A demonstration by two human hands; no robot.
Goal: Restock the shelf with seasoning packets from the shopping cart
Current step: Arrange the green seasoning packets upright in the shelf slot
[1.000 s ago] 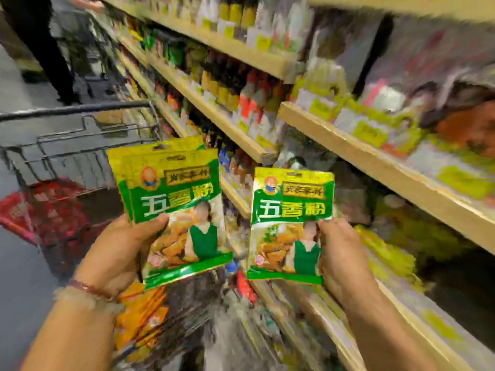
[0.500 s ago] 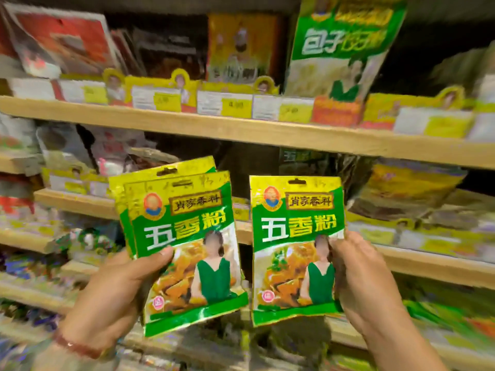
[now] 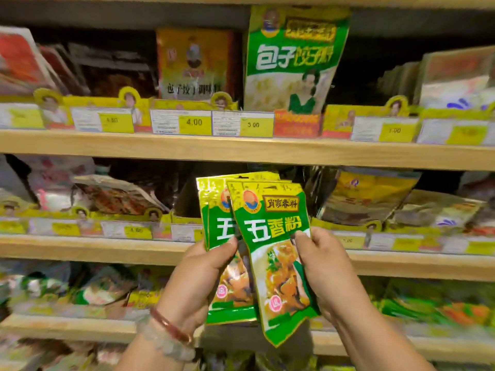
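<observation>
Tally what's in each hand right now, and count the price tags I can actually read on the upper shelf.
Green five-spice packets gripped in left hand: at least 2
Green five-spice packets pinched in right hand: 1
Readable price tags: 2, namely 4.00 and 3.00
Total: 5 items; the other tags are too blurred to read.

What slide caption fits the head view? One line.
Both hands, left hand and right hand, grip green seasoning packets before stocked wooden shelves.
</observation>
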